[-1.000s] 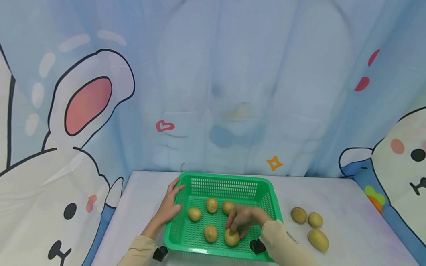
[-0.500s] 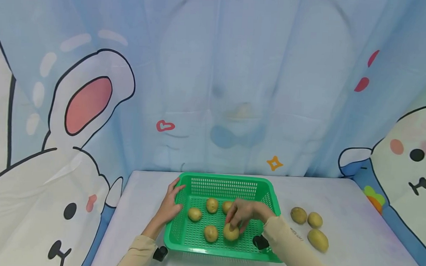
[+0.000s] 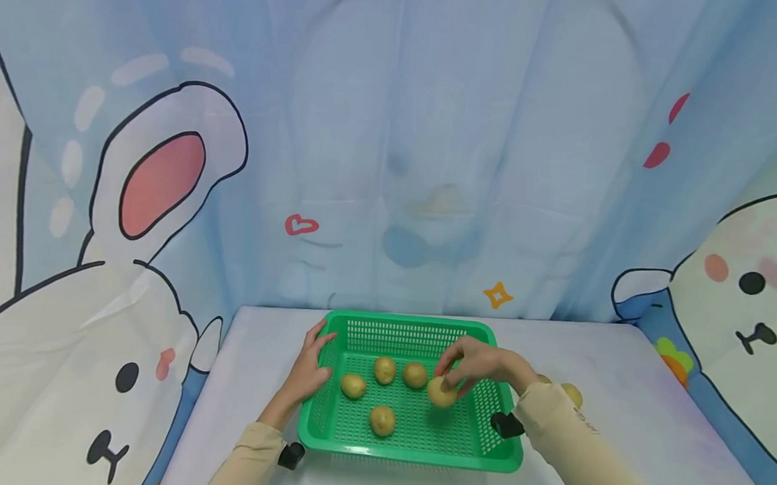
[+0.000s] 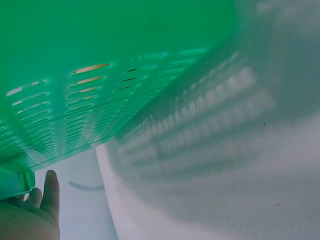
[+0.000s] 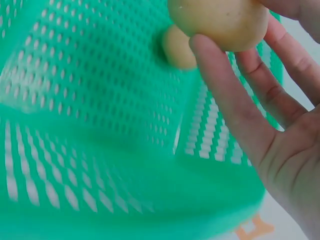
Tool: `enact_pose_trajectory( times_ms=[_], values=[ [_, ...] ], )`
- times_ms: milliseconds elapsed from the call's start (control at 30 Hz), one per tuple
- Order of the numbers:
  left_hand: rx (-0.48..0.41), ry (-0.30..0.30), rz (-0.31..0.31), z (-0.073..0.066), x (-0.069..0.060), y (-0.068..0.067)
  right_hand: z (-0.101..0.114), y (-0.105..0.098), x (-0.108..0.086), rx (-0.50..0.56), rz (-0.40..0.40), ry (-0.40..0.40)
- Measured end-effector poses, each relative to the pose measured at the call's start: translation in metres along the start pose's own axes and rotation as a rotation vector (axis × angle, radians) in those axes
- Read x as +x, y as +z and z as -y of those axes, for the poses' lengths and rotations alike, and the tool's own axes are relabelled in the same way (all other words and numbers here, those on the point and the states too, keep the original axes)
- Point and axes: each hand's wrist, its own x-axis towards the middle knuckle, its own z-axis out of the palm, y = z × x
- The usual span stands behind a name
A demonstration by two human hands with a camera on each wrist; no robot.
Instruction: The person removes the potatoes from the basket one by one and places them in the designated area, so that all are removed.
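Observation:
In the head view a green basket stands on the table, with several potatoes on its floor, among them one at the front and one near the middle. My right hand pinches a potato above the basket's right part; the right wrist view shows fingers and thumb round that potato, and another potato beyond it. My left hand rests on the basket's left rim with its fingers spread. In the left wrist view that hand touches the basket from outside.
Right of the basket, potatoes lie on the white table, partly hidden by my right sleeve; one shows beside it. A blue curtain with cartoon figures hangs behind the table.
My right hand has lifted the front potato from the basket floor and moved it back and to the right. The right sleeve now covers more of the potatoes outside. My left hand has stayed on the rim.

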Motion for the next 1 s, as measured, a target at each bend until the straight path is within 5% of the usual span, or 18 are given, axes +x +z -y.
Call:
enact_pose_trajectory(
  times_ms=[567,1000],
  values=[
    [0.012,-0.004,-0.001,-0.003,0.004,-0.001,-0.031,-0.078,-0.073,-0.001,-0.14,0.088],
    [0.007,-0.003,0.0,-0.002,0.005,-0.004,-0.093,-0.104,-0.135,0.001,-0.25,0.197]
  ],
)
